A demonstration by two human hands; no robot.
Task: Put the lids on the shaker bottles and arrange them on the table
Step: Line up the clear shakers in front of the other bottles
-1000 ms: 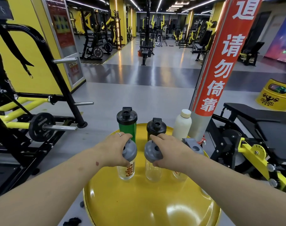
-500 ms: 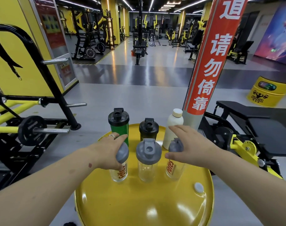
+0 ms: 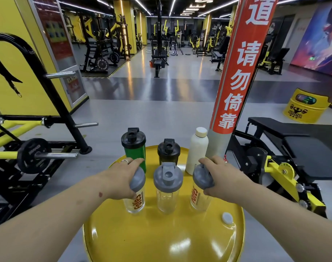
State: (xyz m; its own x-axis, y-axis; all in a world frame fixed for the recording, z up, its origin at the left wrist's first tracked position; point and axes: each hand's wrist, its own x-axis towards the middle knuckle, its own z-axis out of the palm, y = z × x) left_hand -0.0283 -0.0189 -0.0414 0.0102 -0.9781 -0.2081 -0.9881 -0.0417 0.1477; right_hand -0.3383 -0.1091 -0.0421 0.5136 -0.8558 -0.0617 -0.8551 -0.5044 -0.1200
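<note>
Six bottles upright on round yellow worktop (image 3: 161, 241), two rows of three.

Near row: left clear shaker (image 3: 135, 202), orange lettering, grey lid (image 3: 138, 179) on; middle clear shaker (image 3: 167, 199), no lettering visible, grey flip-cap lid (image 3: 168, 175) on, standing free; right clear shaker (image 3: 199, 198), orange lettering, grey lid (image 3: 201, 176) on. Small gaps between them.

Far row: left green shaker (image 3: 135, 154), tallest of three shakers there, black lid; middle dark shaker (image 3: 168, 151), black lid, shorter; right white bottle (image 3: 197, 151), cream cap, slim neck.
</note>
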